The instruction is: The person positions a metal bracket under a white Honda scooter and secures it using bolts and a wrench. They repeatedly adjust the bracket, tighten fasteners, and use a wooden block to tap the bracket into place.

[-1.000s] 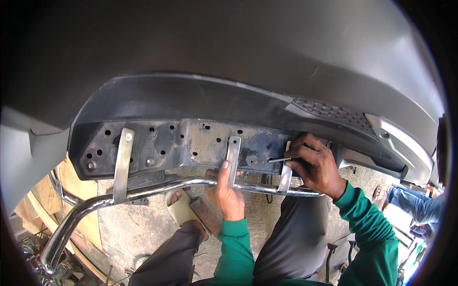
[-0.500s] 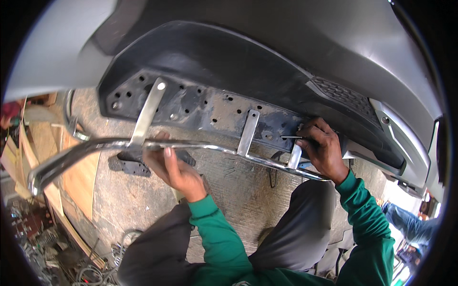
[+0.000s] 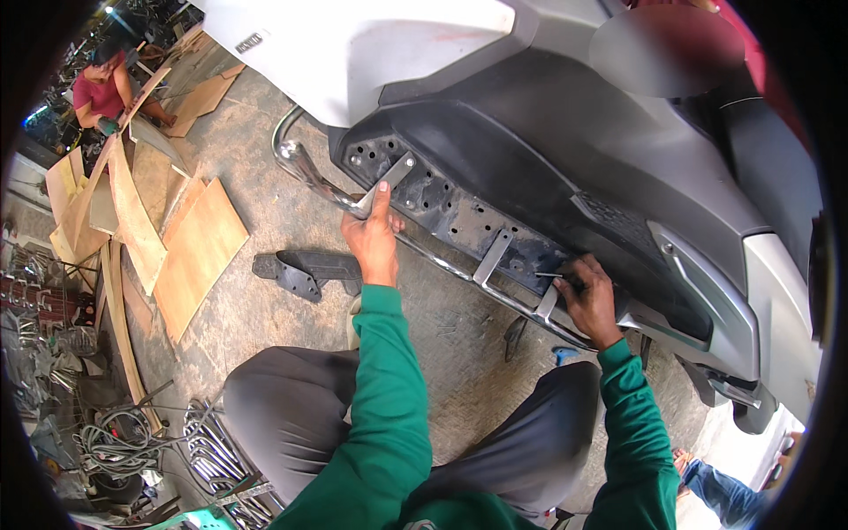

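Head view: a person in green sleeves and grey trousers crouches beside a scooter's underside.
Left hand (image 3: pixel 373 237): centre of frame, fingers wrapped around the chrome guard bar (image 3: pixel 305 172), thumb pointing up along a flat metal bracket (image 3: pixel 395 174).
Right hand (image 3: pixel 590 299): right of centre, fingers closed on a thin dark tool (image 3: pixel 555 276) whose tip meets the perforated black underside panel (image 3: pixel 442 203).
Guard bar: runs from upper left of centre down toward the right hand, just below the panel.
Floor: black plastic part (image 3: pixel 305 269) on concrete, left of the left forearm; plywood sheets (image 3: pixel 199 252) further left.
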### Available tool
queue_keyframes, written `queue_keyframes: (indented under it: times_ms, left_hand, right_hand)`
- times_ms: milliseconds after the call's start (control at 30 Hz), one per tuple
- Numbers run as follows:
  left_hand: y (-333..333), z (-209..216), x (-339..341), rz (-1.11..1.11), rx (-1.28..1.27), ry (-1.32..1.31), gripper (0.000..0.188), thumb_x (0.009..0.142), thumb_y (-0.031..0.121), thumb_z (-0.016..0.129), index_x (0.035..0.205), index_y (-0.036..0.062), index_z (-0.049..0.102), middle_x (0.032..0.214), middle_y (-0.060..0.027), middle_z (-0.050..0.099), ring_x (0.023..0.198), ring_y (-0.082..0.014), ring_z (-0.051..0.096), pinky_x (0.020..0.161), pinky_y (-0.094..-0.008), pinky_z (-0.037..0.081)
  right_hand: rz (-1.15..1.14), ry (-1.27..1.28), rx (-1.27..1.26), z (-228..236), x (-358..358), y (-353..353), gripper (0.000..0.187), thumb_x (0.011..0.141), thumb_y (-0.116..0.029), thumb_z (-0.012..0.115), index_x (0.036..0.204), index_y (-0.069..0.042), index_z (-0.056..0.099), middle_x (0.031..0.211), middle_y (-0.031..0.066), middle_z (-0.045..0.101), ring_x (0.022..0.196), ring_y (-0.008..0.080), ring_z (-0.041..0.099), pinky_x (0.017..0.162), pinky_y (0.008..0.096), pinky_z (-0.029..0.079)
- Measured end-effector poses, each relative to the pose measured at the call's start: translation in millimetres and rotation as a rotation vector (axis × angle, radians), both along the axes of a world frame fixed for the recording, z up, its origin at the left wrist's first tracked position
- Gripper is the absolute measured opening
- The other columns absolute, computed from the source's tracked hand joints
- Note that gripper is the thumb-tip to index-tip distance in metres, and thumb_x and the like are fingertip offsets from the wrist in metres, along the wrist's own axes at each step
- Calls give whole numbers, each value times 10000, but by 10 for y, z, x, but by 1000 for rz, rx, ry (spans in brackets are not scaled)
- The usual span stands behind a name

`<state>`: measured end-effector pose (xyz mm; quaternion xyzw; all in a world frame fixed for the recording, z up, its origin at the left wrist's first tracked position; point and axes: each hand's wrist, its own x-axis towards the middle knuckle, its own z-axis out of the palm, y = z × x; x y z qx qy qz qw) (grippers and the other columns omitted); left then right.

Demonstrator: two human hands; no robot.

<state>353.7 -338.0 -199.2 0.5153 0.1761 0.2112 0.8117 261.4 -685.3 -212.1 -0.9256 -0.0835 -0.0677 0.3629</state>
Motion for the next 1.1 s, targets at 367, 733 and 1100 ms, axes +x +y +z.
queue_keyframes:
  times_ms: [367,733,1100]
  left_hand:
    - [-5,-93,41,55,-105,-6,348,973,147,844,1167,-12,603,767,-22,596,538,-103,471,511,-307,427]
    - [30,-161,71,34,-137,-49,324,958,170,865,1074,4,611,665,-16,548,512,-103,472,477,-303,405]
    - [0,-164,61,82,-126,28,373,946,246,883,1034,-17,633,663,-22,595,511,-90,502,447,-276,378]
  right_hand:
    - [578,445,-55,78,-758,666,183,944,-192,721,1006,-21,710,978,228,726,940,439,714,843,537,562]
    - [409,554,-520,-1695,-897,1359,329,959,-222,724,1241,-51,719,1124,211,748,1134,435,719,953,582,575]
    - [17,-2,114,770,1013,1981,297,1036,-247,733,994,47,711,726,186,727,660,273,744,647,413,570]
